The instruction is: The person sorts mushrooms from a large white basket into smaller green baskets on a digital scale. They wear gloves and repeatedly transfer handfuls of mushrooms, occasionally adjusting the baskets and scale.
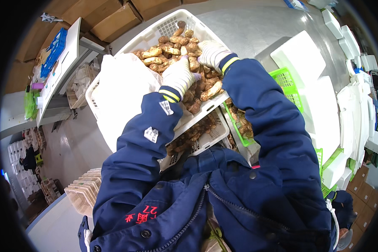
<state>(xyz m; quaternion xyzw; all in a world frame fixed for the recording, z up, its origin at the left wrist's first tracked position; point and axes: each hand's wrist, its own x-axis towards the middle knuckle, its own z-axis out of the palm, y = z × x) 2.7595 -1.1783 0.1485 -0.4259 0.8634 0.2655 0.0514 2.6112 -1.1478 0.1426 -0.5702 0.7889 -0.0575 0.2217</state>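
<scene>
A white plastic crate [126, 42] holds a heap of brown mushrooms with thick pale stems [170, 50], which look like matsutake. My left hand [178, 77], in a striped knit glove, reaches into the middle of the heap with thumb and forefinger spread. Close by on the right, my gloved right hand [214, 54] rests against mushrooms near the crate's wall. Its fingertips are partly hidden, so a grip cannot be made out for either hand. White sheeting [126, 85] covers the crate's left part. Below, a second white crate [222, 127] contains more mushrooms.
A green-rimmed basket [247, 140] of mushrooms sits under my right forearm. White foam pieces [299, 56] and a green basket [285, 78] lie to the right. Cardboard boxes [115, 22] line the far side. At lower right, another person's sleeve [341, 201] shows.
</scene>
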